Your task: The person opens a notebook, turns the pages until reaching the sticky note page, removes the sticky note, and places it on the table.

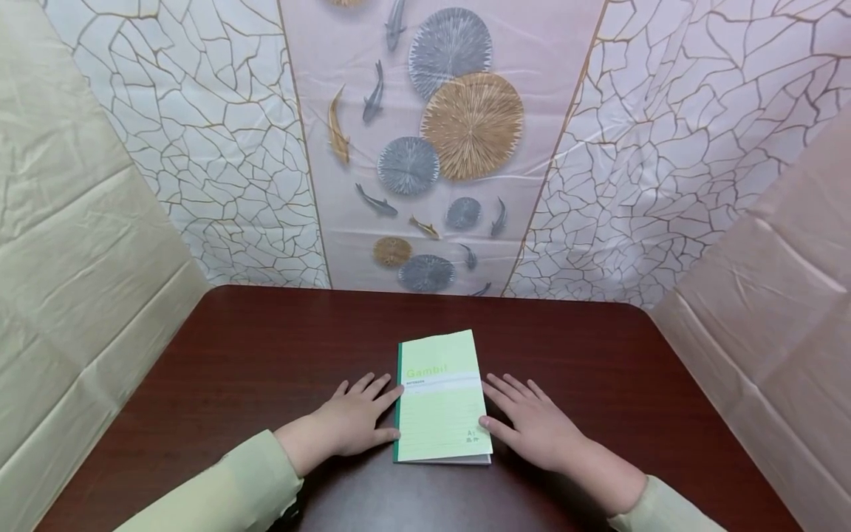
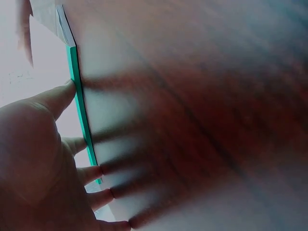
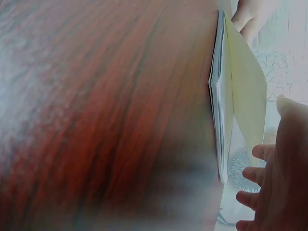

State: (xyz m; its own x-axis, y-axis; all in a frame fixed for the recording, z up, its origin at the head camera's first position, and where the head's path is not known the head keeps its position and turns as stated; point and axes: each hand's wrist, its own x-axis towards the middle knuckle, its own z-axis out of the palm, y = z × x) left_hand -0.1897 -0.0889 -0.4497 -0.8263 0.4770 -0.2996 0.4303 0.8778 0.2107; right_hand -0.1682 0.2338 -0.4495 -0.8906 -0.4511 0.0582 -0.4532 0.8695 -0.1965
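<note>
A light green notebook (image 1: 440,414) with "Gambit" printed on its cover lies on the dark wooden table. Along its left side runs a dark green spine (image 2: 79,103). With fingers spread, my left hand (image 1: 350,420) touches this spine at the thumb and index fingertips; its other fingers reach to the table beside it. My right hand (image 1: 534,427) is at the opposite side, fingers extended, the thumb tip right at the cover's edge. From the right wrist view, the cover (image 3: 248,86) stands raised at an angle above the pages (image 3: 220,110).
The reddish-brown table (image 1: 279,332) has rounded far corners. Behind it hangs a patterned cloth (image 1: 425,111) with fish and round leaf shapes. Beige cloth walls (image 1: 73,281) close in both sides.
</note>
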